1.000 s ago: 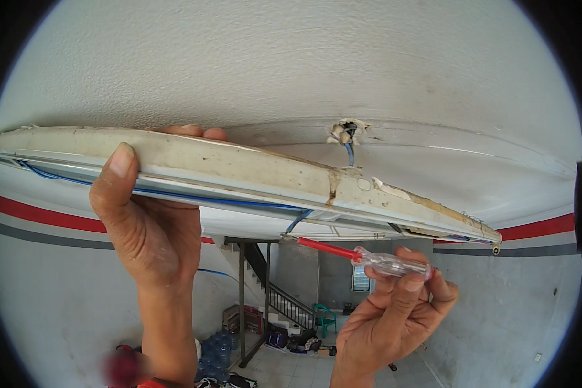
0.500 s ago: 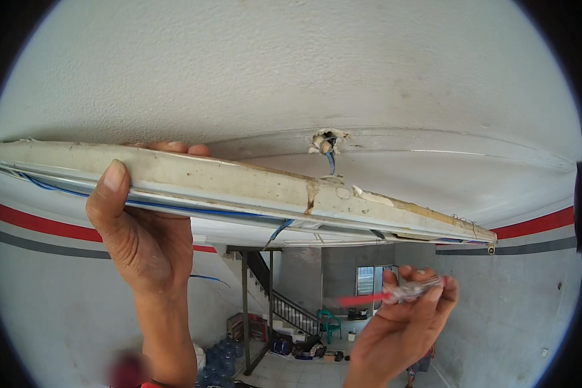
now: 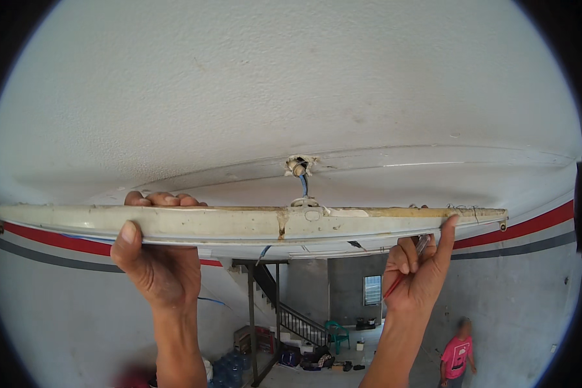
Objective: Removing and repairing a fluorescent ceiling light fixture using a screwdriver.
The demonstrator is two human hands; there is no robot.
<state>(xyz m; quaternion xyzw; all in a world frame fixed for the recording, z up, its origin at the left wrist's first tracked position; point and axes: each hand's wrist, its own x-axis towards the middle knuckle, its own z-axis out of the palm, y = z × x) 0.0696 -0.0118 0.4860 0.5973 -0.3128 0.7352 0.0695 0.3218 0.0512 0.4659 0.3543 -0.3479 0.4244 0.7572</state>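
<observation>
A long, stained off-white lamp housing [image 3: 239, 222] hangs just under the ceiling, almost level. My left hand [image 3: 165, 275] is closed round its left part, thumb on the near face and fingers over the top edge. Under the right part, my right hand [image 3: 415, 281] keeps a screwdriver [image 3: 423, 244] with a clear handle and red shaft in its curled fingers. One finger of that hand reaches up against the housing's near face. A blue cable [image 3: 304, 186] runs from a ragged ceiling hole [image 3: 297, 166] to the housing's top. Short wire ends [image 3: 263, 254] dangle below it.
Past my arms, a dark staircase railing [image 3: 301, 323], a green chair [image 3: 337, 335] and blue water bottles [image 3: 229, 368] stand on the floor far below. A person in a pink shirt [image 3: 457, 357] stands at lower right. Red and grey stripes cross the walls.
The housing has swung from a slant to nearly level. My right hand has risen to its underside, with the screwdriver now tucked into the palm. The person in pink has come into fuller view.
</observation>
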